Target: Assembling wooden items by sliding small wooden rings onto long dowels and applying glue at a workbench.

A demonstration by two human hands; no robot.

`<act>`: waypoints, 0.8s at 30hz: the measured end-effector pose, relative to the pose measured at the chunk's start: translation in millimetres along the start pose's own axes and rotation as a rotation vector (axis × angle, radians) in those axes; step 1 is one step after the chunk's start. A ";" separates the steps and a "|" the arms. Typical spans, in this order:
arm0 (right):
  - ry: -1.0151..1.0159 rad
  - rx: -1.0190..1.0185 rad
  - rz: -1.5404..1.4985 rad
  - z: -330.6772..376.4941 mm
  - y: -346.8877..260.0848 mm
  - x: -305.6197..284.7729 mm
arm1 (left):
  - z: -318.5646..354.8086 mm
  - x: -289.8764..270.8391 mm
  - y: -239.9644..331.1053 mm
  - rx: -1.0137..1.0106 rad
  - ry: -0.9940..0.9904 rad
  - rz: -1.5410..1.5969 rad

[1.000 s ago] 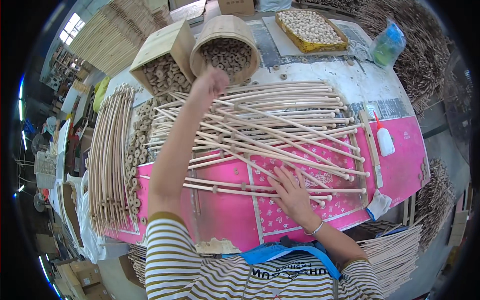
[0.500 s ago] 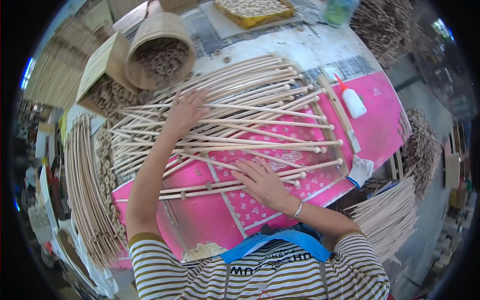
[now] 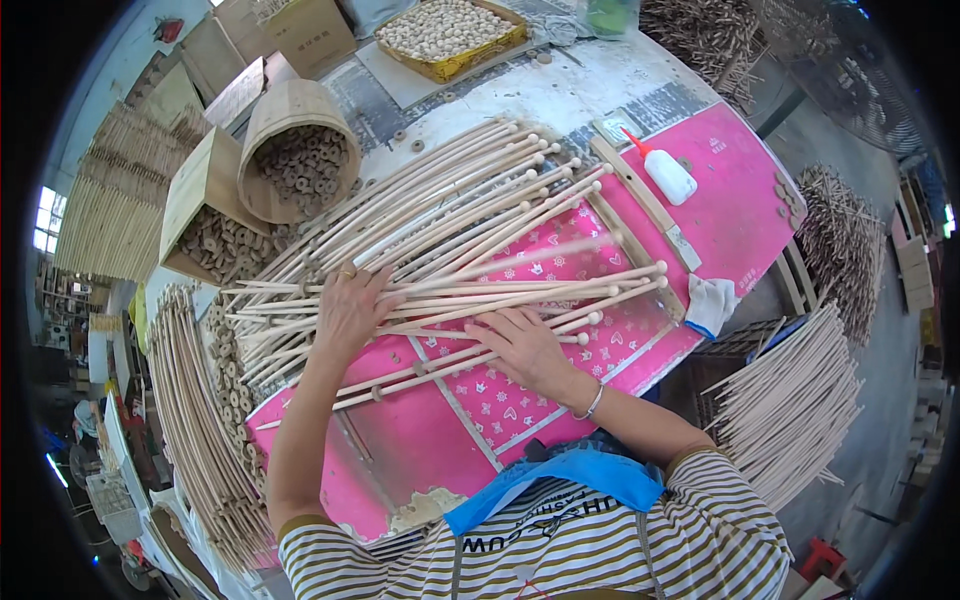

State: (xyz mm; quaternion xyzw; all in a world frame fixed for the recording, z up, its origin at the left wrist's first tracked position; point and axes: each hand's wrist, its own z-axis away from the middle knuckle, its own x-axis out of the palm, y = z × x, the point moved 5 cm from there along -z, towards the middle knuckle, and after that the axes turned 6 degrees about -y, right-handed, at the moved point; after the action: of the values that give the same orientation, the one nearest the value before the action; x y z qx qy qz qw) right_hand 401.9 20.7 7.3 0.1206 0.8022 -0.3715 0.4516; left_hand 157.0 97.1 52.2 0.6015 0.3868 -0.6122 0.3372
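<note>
Long pale wooden sticks [image 3: 450, 215], with round balls on their right ends, lie across a pink patterned sheet. My left hand [image 3: 350, 308] is closed over several of these sticks near their left part, fingers bent down around them. Against the near side of that bunch rests my right hand [image 3: 525, 348], fingers stretched and slightly apart over the sticks. Nearer me, two ball-ended sticks [image 3: 440, 372] with small brown rings [image 3: 377, 393] on them pass beside or under my right hand; the overlap is hidden. One stick above the bunch is blurred.
A round wooden tub [image 3: 285, 105] and a wooden box [image 3: 195, 185] hold brown rings. Behind stands a yellow tray [image 3: 455, 65] of wooden balls. At right lie a wooden strip [image 3: 645, 200], a white glue bottle [image 3: 670, 178] and a glove [image 3: 712, 303]. Stick bundles [image 3: 790, 390] flank the table.
My left hand has come nearer and closed over the sticks, which are drawn into a tighter bunch. My right hand stays at their near side. The whole view has shifted.
</note>
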 end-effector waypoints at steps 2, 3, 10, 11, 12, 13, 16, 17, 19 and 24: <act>0.021 -0.006 0.000 2.2 1.1 -5.2 | -4.3 -2.8 3.1 0.067 0.001 0.012; 0.026 0.001 -0.006 3.8 2.4 -7.1 | -4.0 0.5 4.7 0.057 -0.018 0.047; 0.084 0.078 -0.014 32.8 5.5 -11.3 | 35.4 8.9 39.9 0.019 -0.373 0.064; 0.086 0.113 -0.049 38.6 6.0 -14.6 | 42.8 7.0 51.5 -0.006 -0.450 0.138; 0.083 0.146 -0.087 44.3 7.2 -16.6 | 51.8 0.7 64.2 0.020 -0.371 0.163; 0.088 0.143 -0.074 49.9 8.1 -19.2 | 60.7 -3.8 76.2 0.045 -0.291 0.187; 0.014 0.076 -0.078 60.3 4.6 -17.9 | 85.6 0.5 88.6 0.012 -0.270 0.255; 0.009 0.056 -0.108 63.4 3.3 -20.1 | 87.1 -4.2 94.5 -0.046 -0.367 0.311; 0.027 0.041 -0.167 66.5 0.5 -23.8 | 93.8 -10.4 101.1 0.045 -0.222 0.174; 0.158 0.018 -0.214 71.1 -1.8 -42.3 | 101.3 -4.2 126.1 -0.051 -0.263 0.224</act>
State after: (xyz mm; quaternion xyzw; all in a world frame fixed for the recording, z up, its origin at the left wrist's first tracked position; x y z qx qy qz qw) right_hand 470.0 -24.6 20.1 0.0672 0.8401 -0.4143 0.3438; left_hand 219.8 -51.8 45.6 0.5467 0.2853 -0.6343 0.4662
